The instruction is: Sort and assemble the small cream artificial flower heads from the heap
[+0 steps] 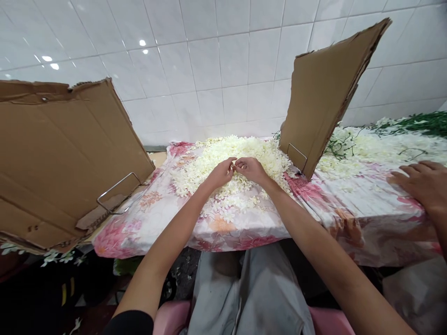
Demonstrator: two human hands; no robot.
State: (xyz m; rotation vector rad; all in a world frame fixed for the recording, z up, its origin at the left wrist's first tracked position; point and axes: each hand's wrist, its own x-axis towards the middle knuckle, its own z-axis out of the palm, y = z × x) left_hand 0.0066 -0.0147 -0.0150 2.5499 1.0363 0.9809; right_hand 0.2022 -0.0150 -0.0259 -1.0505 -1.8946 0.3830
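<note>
A broad heap of small cream-white flowers (258, 148) lies on the floral cloth (150, 223) in front of me. Over the middle of the heap my left hand (223, 172) and my right hand (249, 169) meet, fingertips nearly touching. The fingers of both hands are pinched together. Whatever lies between the fingertips is too small to make out.
Cardboard panels stand at the left (63, 158) and right (321, 93), with metal wire brackets at their bases. More white flowers (377, 151) and green stems (419, 124) lie beyond the right panel. Another person's hand (421, 184) rests on the cloth there. A tiled wall rises behind.
</note>
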